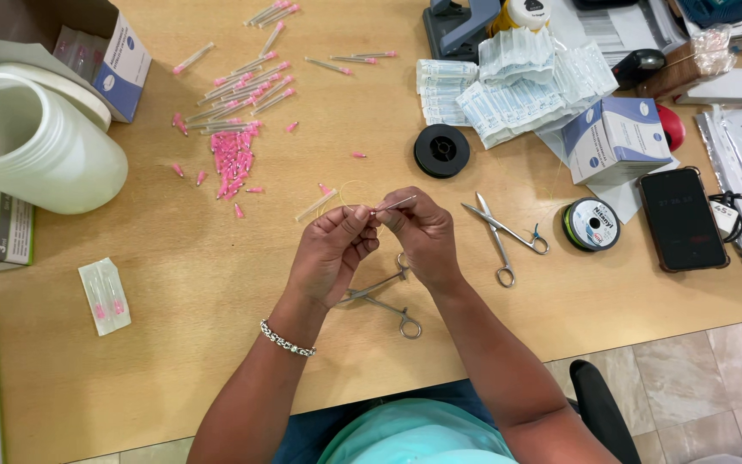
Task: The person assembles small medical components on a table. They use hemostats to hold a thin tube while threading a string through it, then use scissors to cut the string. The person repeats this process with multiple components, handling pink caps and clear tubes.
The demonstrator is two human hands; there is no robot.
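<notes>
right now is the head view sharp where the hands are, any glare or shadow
Head view: even, soft light; the left hand and right hand are fairly sharp, the thin needle between them faint; soft shadows under the forearms on the table; mild sheen on the white jar.

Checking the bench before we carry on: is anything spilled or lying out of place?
Yes. Pink caps and capped needles lie scattered loose across the table, not in a container. The white jar lies tipped on its side, lid off.
</notes>
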